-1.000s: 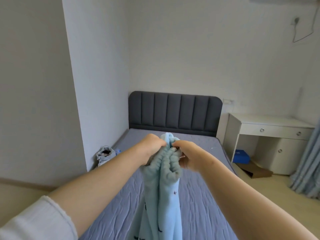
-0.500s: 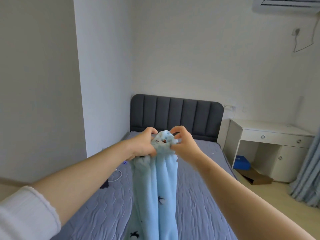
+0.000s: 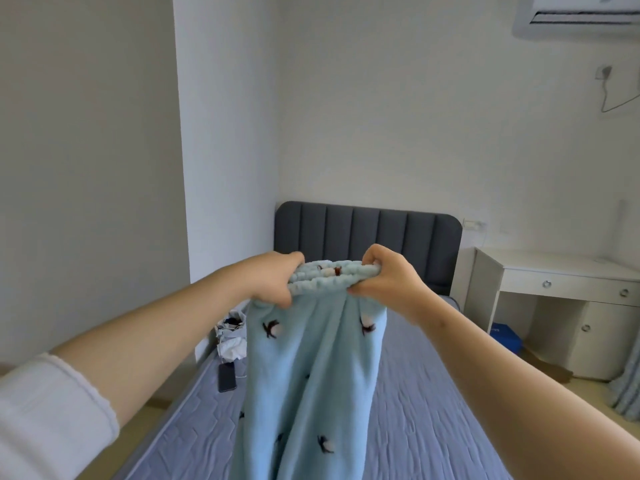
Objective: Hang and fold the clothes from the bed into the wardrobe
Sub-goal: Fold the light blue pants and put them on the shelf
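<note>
Gripping the blue garment [image 3: 311,375] taut, left hand [image 3: 273,282] and right hand [image 3: 391,285] hold it above the bed [image 3: 433,427].

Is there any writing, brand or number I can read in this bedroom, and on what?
Nothing here is legible.
White wall air conditioner: small dark mark at its top edge, too small to read.
Blue box under the white desk: pale mark, too blurred.
Light blue fleece garment: small dark-and-white figures only, no words.
</note>
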Action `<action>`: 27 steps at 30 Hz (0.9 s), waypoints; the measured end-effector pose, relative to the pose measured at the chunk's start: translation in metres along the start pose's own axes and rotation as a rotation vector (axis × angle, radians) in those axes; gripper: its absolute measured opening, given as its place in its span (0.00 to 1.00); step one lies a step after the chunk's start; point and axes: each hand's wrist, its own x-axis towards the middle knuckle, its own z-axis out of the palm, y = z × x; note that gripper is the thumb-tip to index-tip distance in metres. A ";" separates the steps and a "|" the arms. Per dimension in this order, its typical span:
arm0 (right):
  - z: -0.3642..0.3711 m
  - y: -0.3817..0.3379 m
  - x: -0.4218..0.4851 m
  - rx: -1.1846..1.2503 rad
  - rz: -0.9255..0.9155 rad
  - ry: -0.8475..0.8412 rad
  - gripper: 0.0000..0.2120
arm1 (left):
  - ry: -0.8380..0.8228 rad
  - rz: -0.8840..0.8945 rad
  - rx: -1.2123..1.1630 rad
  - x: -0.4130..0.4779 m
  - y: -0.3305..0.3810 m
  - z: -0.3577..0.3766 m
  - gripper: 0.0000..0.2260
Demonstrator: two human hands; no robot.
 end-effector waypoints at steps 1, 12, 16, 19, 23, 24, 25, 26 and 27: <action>0.001 -0.002 -0.001 0.087 -0.005 0.000 0.15 | -0.009 -0.019 0.022 -0.002 -0.002 -0.002 0.14; -0.010 0.018 -0.038 0.772 0.337 -0.198 0.16 | 0.364 0.103 -1.046 -0.010 0.008 -0.011 0.24; -0.038 -0.001 -0.035 0.946 0.229 -0.182 0.17 | 0.406 0.065 -1.573 -0.020 0.012 0.018 0.29; -0.050 -0.013 -0.039 0.916 0.224 -0.298 0.21 | -0.025 0.071 -1.547 -0.034 0.019 0.037 0.17; -0.062 -0.013 -0.041 0.871 0.281 -0.245 0.15 | 0.005 -0.052 -1.570 -0.039 0.017 0.024 0.16; -0.063 -0.012 -0.040 0.877 0.284 -0.190 0.13 | 0.018 -0.066 -1.583 -0.042 0.017 0.018 0.18; -0.064 -0.011 -0.040 0.896 0.269 -0.144 0.12 | 0.027 -0.054 -1.599 -0.045 0.017 0.013 0.22; -0.064 -0.010 -0.041 0.933 0.241 -0.120 0.11 | 0.032 -0.029 -1.617 -0.049 0.018 0.007 0.27; -0.064 -0.008 -0.042 0.976 0.215 -0.117 0.12 | 0.029 0.005 -1.629 -0.053 0.018 0.001 0.30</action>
